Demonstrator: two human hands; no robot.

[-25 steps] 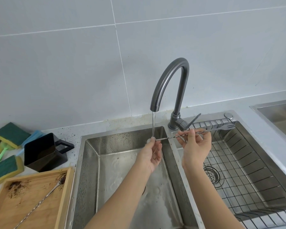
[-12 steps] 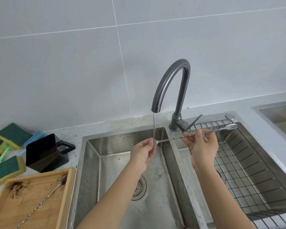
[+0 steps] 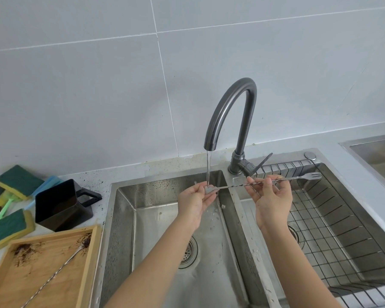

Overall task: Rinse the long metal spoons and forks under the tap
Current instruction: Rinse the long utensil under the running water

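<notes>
1. One long metal utensil (image 3: pixel 238 186) is in hand, held level across the divider between the two basins. Its spoon end sits directly under the water stream (image 3: pixel 208 168) from the tap (image 3: pixel 229 112), and its fork end reaches right, over the wire rack (image 3: pixel 333 216).
2. The left hand (image 3: pixel 197 202) pinches the spoon end between thumb and fingertips, in the stream above the left basin (image 3: pixel 156 218).
3. The right hand (image 3: pixel 272 197) pinches the twisted stem between thumb and forefinger, its other fingers loosely spread.
4. I judge the rinse of this piece to be under way, with the spoon end getting water and the fork end apparently not in it yet.
5. A second long utensil (image 3: pixel 53 274) lies on the wooden tray (image 3: pixel 88 263) at the near left, dark grounds at its far end, so it seems unrinsed.
6. No rinsed cutlery shows in the rack.
7. No brand, label or writing is readable anywhere.
</notes>
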